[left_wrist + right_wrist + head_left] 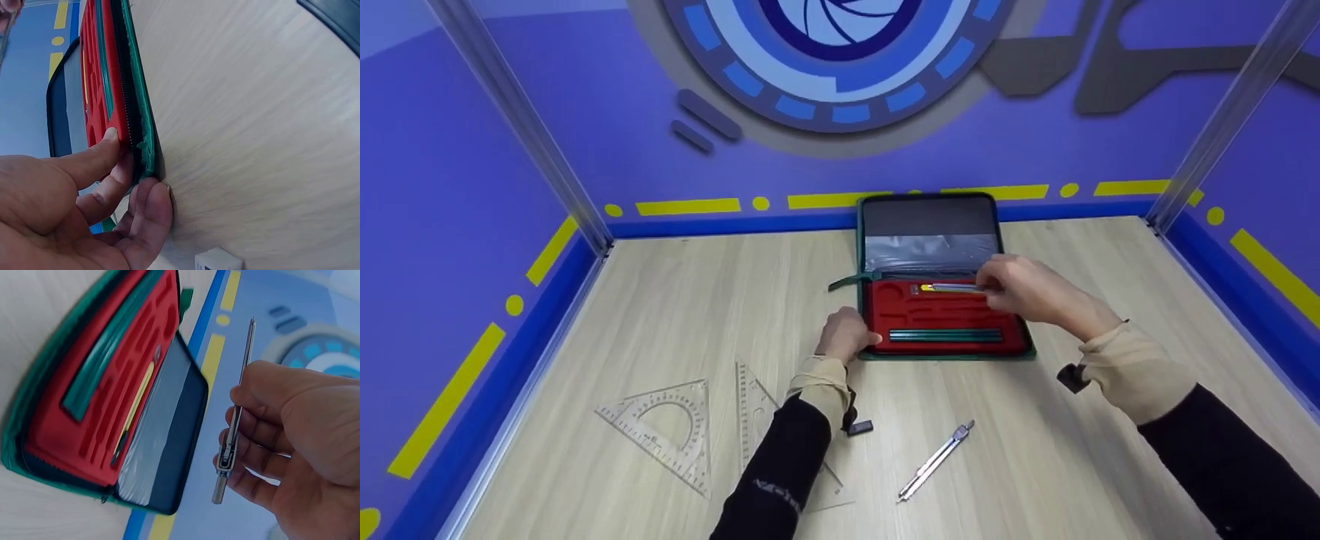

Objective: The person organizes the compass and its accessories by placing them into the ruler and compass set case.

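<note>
An open green zip case (931, 217) lies at the back middle of the wooden table, its red foam insert (945, 311) facing up. A pair of green bars (945, 335) fills the front slot and a yellow tool (135, 408) lies in a rear slot. My left hand (847, 335) grips the case's front left corner (140, 101), thumb on the red foam, fingers curled at the edge. My right hand (1024, 289) hovers over the rear right of the insert and pinches a thin silver metal tool (239, 410), held level above the yellow tool's slot.
Two clear set squares (667, 427) (757, 405) lie at the front left, one partly under my left forearm. A metal compass (937, 461) rests in front of the case, a small black piece (859, 427) beside my left wrist. Blue walls and metal posts (521, 127) enclose the table.
</note>
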`<state>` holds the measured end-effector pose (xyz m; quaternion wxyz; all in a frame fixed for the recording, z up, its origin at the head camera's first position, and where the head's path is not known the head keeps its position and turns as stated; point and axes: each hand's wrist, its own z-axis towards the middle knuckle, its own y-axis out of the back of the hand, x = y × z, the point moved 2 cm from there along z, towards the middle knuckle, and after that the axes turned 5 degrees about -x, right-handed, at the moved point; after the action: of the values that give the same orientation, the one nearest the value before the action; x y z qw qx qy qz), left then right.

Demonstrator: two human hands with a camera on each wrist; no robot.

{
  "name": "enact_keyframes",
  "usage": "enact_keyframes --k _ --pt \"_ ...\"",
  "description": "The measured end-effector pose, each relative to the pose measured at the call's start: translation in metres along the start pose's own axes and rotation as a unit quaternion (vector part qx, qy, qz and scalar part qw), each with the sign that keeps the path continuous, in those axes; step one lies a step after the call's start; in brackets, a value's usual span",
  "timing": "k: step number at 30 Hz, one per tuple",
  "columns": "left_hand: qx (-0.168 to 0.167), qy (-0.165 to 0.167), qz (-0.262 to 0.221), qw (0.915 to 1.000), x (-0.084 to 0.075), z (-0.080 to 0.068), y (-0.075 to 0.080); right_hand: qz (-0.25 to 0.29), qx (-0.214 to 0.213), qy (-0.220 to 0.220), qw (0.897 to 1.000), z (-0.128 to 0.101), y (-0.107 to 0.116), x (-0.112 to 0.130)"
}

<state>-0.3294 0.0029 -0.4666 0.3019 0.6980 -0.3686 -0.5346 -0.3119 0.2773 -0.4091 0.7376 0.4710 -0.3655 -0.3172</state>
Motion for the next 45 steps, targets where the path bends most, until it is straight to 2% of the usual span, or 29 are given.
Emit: enact_keyframes --k 5,12,22,34,40,45 --pt "-0.004 0.001 0.003 1.0 -0.002 -0.001 0.001 0.003 0.013 -0.027 1.0 0.009 -0.006 -0.017" --pt "-0.001 0.012 0.003 0.9999 0.0 0.001 0.001 0.009 0.012 -0.014 1.0 0.017 -0.027 -0.033" --pt "-0.017 0.008 0.015 0.9997 -0.003 -0.003 0.002 -0.002 0.051 -0.04 0.998 0.029 -0.056 -0.037" --pt "0.003 0.013 -0.001 0.9999 0.0 0.002 -0.003 -0.015 0.081 -0.06 0.995 0.035 -0.072 -0.034" --pt "0.003 0.014 -0.004 0.9999 0.001 0.003 -0.002 -0.03 0.053 -0.053 0.997 0.036 -0.078 -0.032" --pt "0.003 0.017 -0.004 0.9998 0.001 0.003 -0.002 -0.017 0.038 -0.062 0.997 0.035 -0.079 -0.032"
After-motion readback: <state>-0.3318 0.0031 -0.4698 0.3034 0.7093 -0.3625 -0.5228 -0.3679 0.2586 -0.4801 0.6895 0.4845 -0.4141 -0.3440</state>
